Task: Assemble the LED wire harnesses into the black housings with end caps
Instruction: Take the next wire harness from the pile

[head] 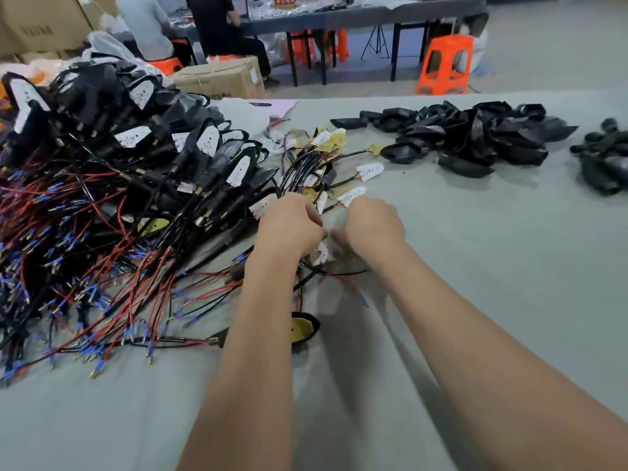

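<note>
My left hand point(289, 226) and my right hand point(372, 226) meet over the grey table, fingers curled together around a small white LED board point(322, 252) with red and black wires point(343, 278) trailing toward me. The exact grip is blurred. A bundle of loose LED wire harnesses point(326, 164) with white and yellow boards lies just beyond my hands. Empty black housings point(469, 137) are heaped at the back right. One housing with a yellow board point(303, 329) lies beside my left forearm.
A big heap of finished black units with red, black and blue-tipped wires point(102, 185) fills the left side. More black parts point(605, 161) lie at the far right. Behind the table are a cardboard box point(221, 78), orange stools point(445, 64) and seated people.
</note>
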The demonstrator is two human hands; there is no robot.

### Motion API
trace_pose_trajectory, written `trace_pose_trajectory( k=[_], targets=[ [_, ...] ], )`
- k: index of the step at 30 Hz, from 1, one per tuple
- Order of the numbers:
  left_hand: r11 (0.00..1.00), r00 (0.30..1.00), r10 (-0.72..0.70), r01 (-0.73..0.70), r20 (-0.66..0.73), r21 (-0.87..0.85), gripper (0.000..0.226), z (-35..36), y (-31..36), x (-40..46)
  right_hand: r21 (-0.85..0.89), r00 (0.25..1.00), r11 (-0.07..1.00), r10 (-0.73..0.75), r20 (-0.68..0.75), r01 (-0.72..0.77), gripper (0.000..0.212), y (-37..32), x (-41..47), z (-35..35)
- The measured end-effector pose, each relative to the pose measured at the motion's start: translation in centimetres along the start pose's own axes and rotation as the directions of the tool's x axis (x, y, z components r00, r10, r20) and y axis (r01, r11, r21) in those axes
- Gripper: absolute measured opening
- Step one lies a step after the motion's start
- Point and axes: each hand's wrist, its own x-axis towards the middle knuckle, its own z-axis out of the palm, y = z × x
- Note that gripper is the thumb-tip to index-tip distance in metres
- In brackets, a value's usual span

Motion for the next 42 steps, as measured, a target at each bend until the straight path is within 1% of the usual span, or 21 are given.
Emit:
trace_pose_trajectory(
  k=[3,6,10,12,14,16,19,21,23,24,25,28,29,31,32,33,35,36,37,39,42],
  targets=[
    [0.993,0.999,-0.045,0.042,0.026,0.11,0.012,0.3,0.9,-0.4,0.021,0.995,0.996,-0.085,0.043,0.084,0.035,-0.2,-0.4,-0.2],
    [0.976,0.996,-0.09,0.086,0.011,0.201,0.019,0.3,1.4,-0.7,0.045,0.979,0.989,-0.148,0.14,0.143,0.031,-0.6,-1.4,-0.1],
    [0.986,0.997,-0.082,0.081,0.002,0.146,0.03,-0.7,1.6,-1.2,0.031,0.959,0.979,-0.205,0.193,0.203,0.031,-1.3,-2.4,0.2],
    [0.995,0.998,-0.063,0.065,-0.02,0.082,0.032,-1.1,1.8,-1.4,0.188,0.965,0.975,-0.158,0.209,0.119,0.026,-1.0,-2.5,-0.2],
    [1.0,0.998,-0.025,0.026,-0.059,0.018,0.024,-1.3,2.1,-1.2,0.395,0.965,0.918,-0.13,0.229,0.029,0.016,0.0,-2.5,-1.1],
    [0.998,0.997,0.037,-0.04,-0.065,-0.045,0.013,-1.3,2.6,-0.9,0.594,0.973,0.802,-0.082,0.216,-0.064,0.017,1.7,-2.3,-2.3],
    [0.989,0.99,0.135,-0.133,0.031,-0.059,0.031,-0.8,3.8,-1.0,0.86,0.972,0.475,-0.036,0.232,-0.188,0.01,4.5,-2.6,-3.9],
    [0.983,0.973,0.186,-0.185,0.14,-0.018,0.038,0.0,4.9,-1.2,0.949,0.982,0.252,0.038,0.187,-0.19,0.012,6.6,-2.6,-4.9],
    [0.98,0.942,0.201,-0.192,0.268,-0.061,0.038,1.1,5.8,-1.6,0.988,0.981,0.059,0.14,0.135,-0.144,0.008,9.0,-2.5,-5.8],
    [0.979,0.921,0.2,-0.176,0.333,-0.101,0.038,1.8,6.5,-1.7,0.993,0.974,0.026,0.196,0.109,-0.117,0.004,10.6,-2.4,-6.3],
    [0.979,0.904,0.194,-0.153,0.382,-0.136,0.04,2.4,7.1,-1.9,0.993,0.966,0.058,0.246,0.083,-0.1,0.006,12.2,-2.3,-6.7],
    [0.967,0.858,0.235,-0.161,0.456,-0.195,0.042,4.5,9.3,-2.3,0.949,0.931,0.303,0.363,-0.037,-0.08,0.022,16.9,-2.3,-7.7],
    [0.961,0.845,0.265,-0.19,0.464,-0.203,0.041,5.3,10.4,-2.5,0.949,0.912,0.307,0.404,-0.068,-0.065,0.021,18.4,-2.5,-8.2],
    [0.948,0.83,0.302,-0.209,0.468,-0.241,0.04,6.8,12.3,-2.8,0.972,0.88,0.233,0.466,-0.09,-0.024,0.021,20.6,-2.9,-8.9],
    [0.941,0.831,0.313,-0.205,0.459,-0.271,0.041,7.7,13.3,-3.0,0.987,0.872,0.161,0.482,-0.083,0.005,0.022,21.5,-3.2,-9.3],
    [0.93,0.842,0.325,-0.203,0.431,-0.307,0.043,8.5,14.2,-3.2,0.998,0.882,0.036,0.467,-0.06,0.048,0.022,22.2,-3.5,-9.7],
    [0.889,0.889,0.33,-0.18,0.317,-0.42,0.045,10.4,16.2,-3.8,0.937,0.942,-0.333,0.335,0.012,0.107,0.016,23.5,-4.2,-10.3],
    [0.861,0.913,0.319,-0.168,0.253,-0.479,0.045,11.2,17.3,-4.2,0.893,0.966,-0.439,0.256,0.02,0.098,0.017,24.1,-4.5,-10.5],
    [0.838,0.929,0.31,-0.165,0.204,-0.52,0.045,11.9,18.1,-4.4,0.892,0.981,-0.444,0.194,0.007,0.082,0.016,24.5,-4.7,-10.7],
    [0.834,0.932,0.322,-0.196,0.166,-0.516,0.041,13.4,19.7,-4.9,0.959,0.992,-0.281,0.123,-0.01,0.044,0.016,25.2,-4.9,-10.6],
    [0.896,0.957,0.289,-0.267,0.009,-0.355,0.018,15.1,20.9,-4.9,0.993,0.989,-0.098,0.14,-0.045,0.059,0.017,25.8,-4.8,-10.0]
  ],
)
